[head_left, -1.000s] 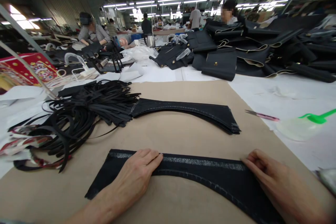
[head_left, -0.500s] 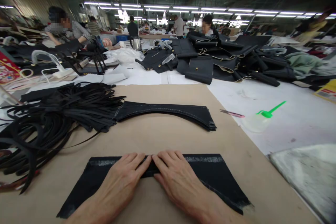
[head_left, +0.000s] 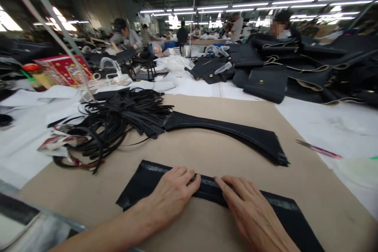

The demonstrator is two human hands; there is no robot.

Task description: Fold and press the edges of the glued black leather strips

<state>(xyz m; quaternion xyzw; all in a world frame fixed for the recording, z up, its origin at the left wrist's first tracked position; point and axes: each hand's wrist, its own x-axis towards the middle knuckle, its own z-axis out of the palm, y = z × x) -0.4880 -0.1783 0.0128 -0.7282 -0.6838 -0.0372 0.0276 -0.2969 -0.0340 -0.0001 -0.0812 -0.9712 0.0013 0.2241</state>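
A black curved panel point(head_left: 150, 181) with a scuffed, greyish band along its far edge lies on the brown sheet before me. My left hand point(head_left: 177, 187) grips its narrow middle, fingers bent and pressed on the strip. Just to the right, with a small gap between, my right hand point(head_left: 246, 201) has its fingers laid over the same far edge; its thumb is hidden. Beyond them rests a stack of similar black curved panels point(head_left: 218, 126) with a pale stitch-like line. Its left end meets a bundle of black straps point(head_left: 132, 110).
Pink-handled snips point(head_left: 321, 149) lie on the white surface at right. Black bag pieces point(head_left: 265, 82) with gold fittings pile up behind. A red box point(head_left: 63, 71), white cables point(head_left: 112, 67) and a slanting pole point(head_left: 53, 12) are at left. Several people work farther back.
My view has swung left, so things appear farther right. My hands have moved apart along the panel, which now lies at a slant. The left fingers are more bent.
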